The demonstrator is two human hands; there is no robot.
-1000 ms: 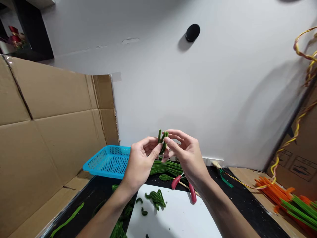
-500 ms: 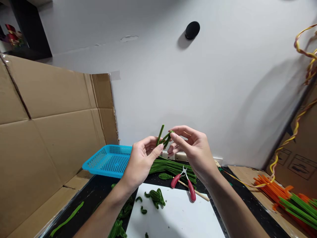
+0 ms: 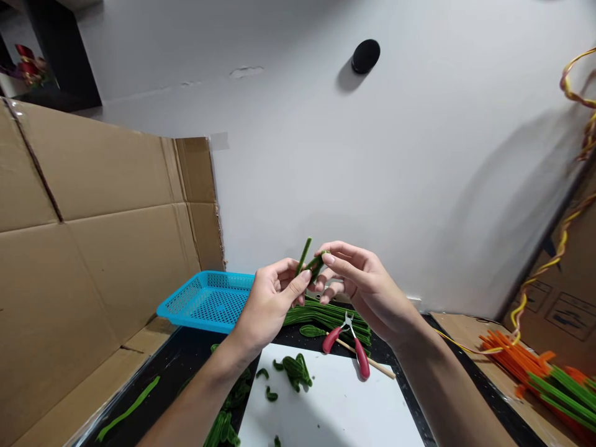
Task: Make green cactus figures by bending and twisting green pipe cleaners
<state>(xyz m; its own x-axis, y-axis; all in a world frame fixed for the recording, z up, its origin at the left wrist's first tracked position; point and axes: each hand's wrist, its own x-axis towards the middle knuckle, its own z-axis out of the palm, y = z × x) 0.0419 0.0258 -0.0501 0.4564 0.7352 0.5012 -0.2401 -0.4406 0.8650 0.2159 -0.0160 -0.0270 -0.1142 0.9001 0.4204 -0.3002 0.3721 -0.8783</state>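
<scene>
Between my two hands is a green pipe cleaner, bent into a narrow leaf-like loop with one straight end sticking up. My left hand pinches its lower part between thumb and fingers. The thumb and forefinger of my right hand grip the loop's upper tip, the other fingers loosely curled. Below them, red-handled nippers lie with jaws apart, partly across a thin wooden stick. A finished-looking green loop lies beside the stick. On the white board sits a small heap of bent green pieces.
A blue perforated basket stands at the back left. Long green pipe cleaners lie behind the board, and more green loops at its left. Orange strips lie at far right near a twisted yellow cord. Cardboard walls the left.
The loop between my hands has become narrower, its sides closer together. My right hand has tilted slightly, its lower fingers spreading a little. The view has shifted slightly.
</scene>
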